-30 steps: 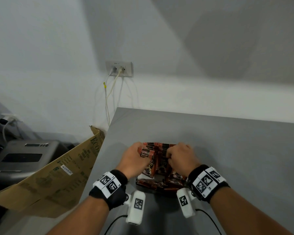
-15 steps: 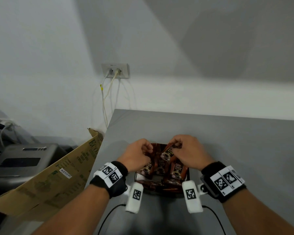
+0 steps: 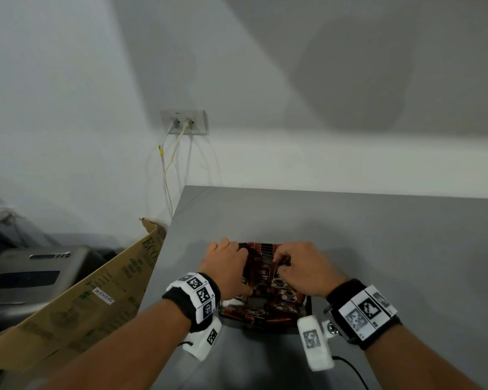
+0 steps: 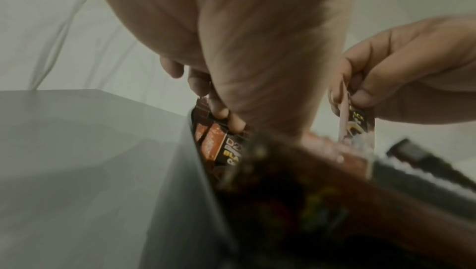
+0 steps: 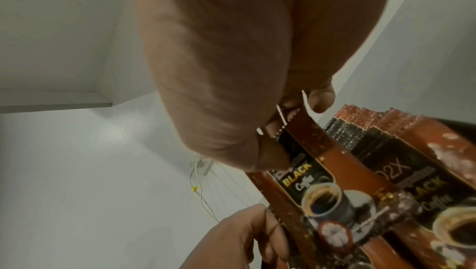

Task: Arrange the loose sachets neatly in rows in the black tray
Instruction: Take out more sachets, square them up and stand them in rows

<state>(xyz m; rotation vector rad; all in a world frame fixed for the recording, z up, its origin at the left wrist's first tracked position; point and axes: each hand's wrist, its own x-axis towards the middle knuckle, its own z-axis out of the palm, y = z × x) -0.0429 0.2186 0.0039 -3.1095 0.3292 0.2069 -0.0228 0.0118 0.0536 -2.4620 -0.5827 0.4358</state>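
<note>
A black tray sits on the grey table in front of me, filled with brown and black coffee sachets. Several stand upright in a row at the tray's far end, and others lie loose near the front. My left hand curls over the left side of the row, its fingertips on the sachets' top edges. My right hand pinches the top of one sachet between thumb and finger and holds it upright against the row. The tray's floor is hidden.
The table's left edge runs close to the tray. Beyond it a cardboard box leans beside a grey machine. A wall socket with two cables hangs behind. Bare table surface stretches to the right and behind the tray.
Both hands have moved to the far end of the tray. The sachet in my right hand, tilted half a second ago, now stands upright by the row.
</note>
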